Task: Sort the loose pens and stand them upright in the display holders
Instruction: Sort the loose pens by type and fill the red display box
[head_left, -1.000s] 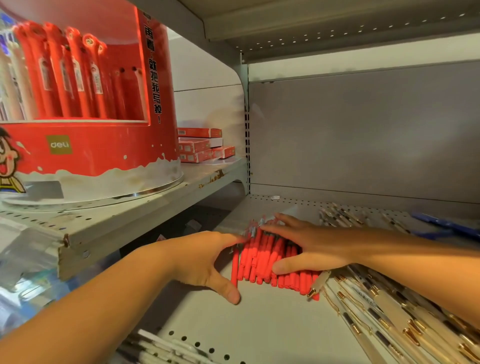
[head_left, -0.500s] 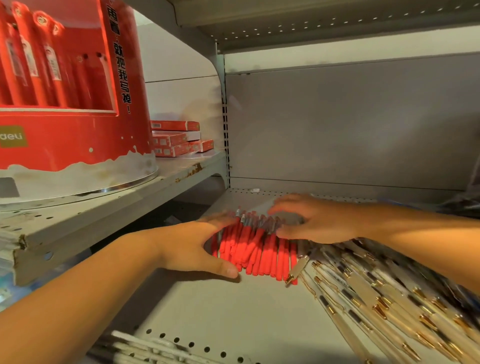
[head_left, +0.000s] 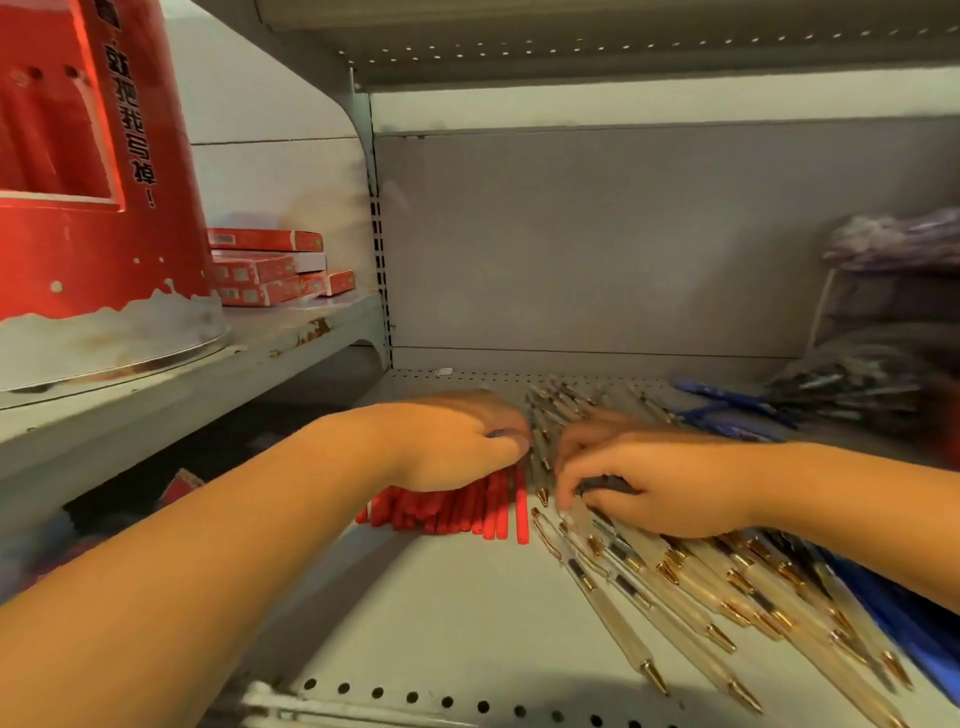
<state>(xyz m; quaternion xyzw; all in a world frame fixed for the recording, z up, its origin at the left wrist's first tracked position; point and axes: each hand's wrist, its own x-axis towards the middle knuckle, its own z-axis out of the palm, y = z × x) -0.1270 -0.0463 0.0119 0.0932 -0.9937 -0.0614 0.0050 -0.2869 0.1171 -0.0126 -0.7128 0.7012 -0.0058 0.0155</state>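
Observation:
A pile of red pens (head_left: 457, 514) lies flat on the lower shelf (head_left: 441, 623). My left hand (head_left: 452, 441) lies over the far end of the pile, fingers curled down around it. To its right, clear pens with gold tips (head_left: 701, 587) spread in a row along the shelf. My right hand (head_left: 649, 483) rests on the near part of that row with fingers bent onto the pens; what sits under the palm is hidden. A red round display holder (head_left: 78, 182) stands on the higher shelf at the left, mostly cut off by the frame.
Flat red boxes (head_left: 270, 270) are stacked behind the display holder. Blue pens (head_left: 727, 410) and a blurred heap of dark pens (head_left: 852, 395) lie at the back right, under a wire rack (head_left: 883, 291). A bundle of white pens (head_left: 322, 701) pokes out at the shelf's front edge.
My right hand left the red pile and moved right onto the clear pens. My left hand slid from the pile's left side up over its top. The view panned right.

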